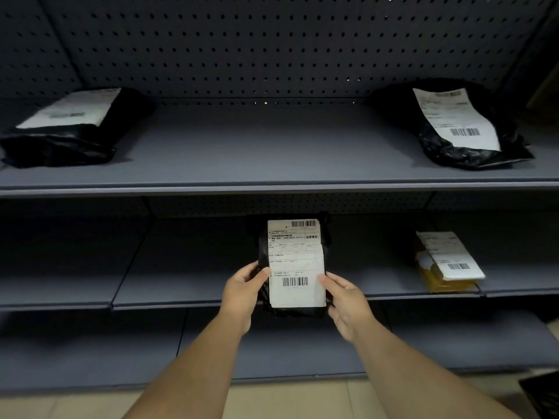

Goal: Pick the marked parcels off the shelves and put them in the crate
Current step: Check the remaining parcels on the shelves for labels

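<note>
A black plastic parcel [295,255] with a long white barcode label lies at the front of the middle shelf [181,300], its near end over the shelf edge. My left hand [243,290] grips its left side, thumb on the label. My right hand [348,300] grips its right side the same way. Two more black parcels lie on the upper shelf [272,182]: one at the far left [69,128] and one at the far right [459,125], both labelled. A yellow parcel [444,264] with a white label sits at the right of the middle shelf. No crate is in view.
A dark pegboard [272,49] backs the shelves. A lower shelf [302,352] runs below my forearms, and beige floor tiles [272,400] show at the bottom. A dark object [541,394] pokes in at the bottom right corner.
</note>
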A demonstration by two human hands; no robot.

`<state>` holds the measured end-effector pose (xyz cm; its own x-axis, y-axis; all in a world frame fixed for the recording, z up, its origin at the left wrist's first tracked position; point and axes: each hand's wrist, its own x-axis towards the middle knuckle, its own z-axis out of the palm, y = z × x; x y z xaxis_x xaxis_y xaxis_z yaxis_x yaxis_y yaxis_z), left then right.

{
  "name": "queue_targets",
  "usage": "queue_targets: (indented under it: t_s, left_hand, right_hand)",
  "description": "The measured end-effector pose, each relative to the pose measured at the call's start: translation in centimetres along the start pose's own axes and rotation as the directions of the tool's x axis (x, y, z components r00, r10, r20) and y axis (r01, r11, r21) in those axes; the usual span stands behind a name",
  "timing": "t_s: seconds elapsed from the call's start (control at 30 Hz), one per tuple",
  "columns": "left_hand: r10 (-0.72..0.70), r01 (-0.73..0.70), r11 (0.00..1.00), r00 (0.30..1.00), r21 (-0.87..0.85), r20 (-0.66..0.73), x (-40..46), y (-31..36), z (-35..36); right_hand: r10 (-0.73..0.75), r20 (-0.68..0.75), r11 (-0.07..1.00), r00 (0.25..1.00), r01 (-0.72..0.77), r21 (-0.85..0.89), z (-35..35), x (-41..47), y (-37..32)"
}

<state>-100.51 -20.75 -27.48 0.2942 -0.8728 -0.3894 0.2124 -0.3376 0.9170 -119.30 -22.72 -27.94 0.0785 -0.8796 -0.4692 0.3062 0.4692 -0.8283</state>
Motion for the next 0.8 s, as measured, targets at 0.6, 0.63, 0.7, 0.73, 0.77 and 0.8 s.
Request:
queue_targets:
  t_s: [0.6,0.63,0.7,0.73,0.77,0.8]
  left_hand:
    - [-0.114,0.124,0.990,0.983,0.064,-0.143,6.5,-1.3,2.6]
    - [-0.117,0.128,0.990,0.982,0.066,-0.151,6.9,-1.5,2.6]
    - [-0.126,0.138,0.988,0.980,0.069,-0.155,7.8,-1.9,2.5]
    - [-0.130,0.141,0.988,0.980,0.067,-0.154,8.2,-2.1,2.5]
    - [-0.133,0.144,0.988,0.979,0.063,-0.155,8.5,-2.4,2.6]
    - [-0.135,0.146,0.987,0.978,0.064,-0.158,8.8,-2.5,2.6]
  right_hand:
    - [0.188,-0.098,0.973,0.977,-0.199,-0.117,-0.3,7.4,-0.9]
    - [0.195,-0.100,0.972,0.976,-0.206,-0.115,-0.3,7.8,-0.7]
    - [0.210,-0.107,0.970,0.972,-0.221,-0.106,-0.2,8.4,-0.4]
    - [0.217,-0.105,0.969,0.971,-0.227,-0.100,-0.2,8.6,-0.3]
    - [0.221,-0.101,0.968,0.970,-0.231,-0.098,-0.1,8.9,-0.3]
    - [0.224,-0.098,0.967,0.970,-0.234,-0.099,-0.1,9.1,-0.2]
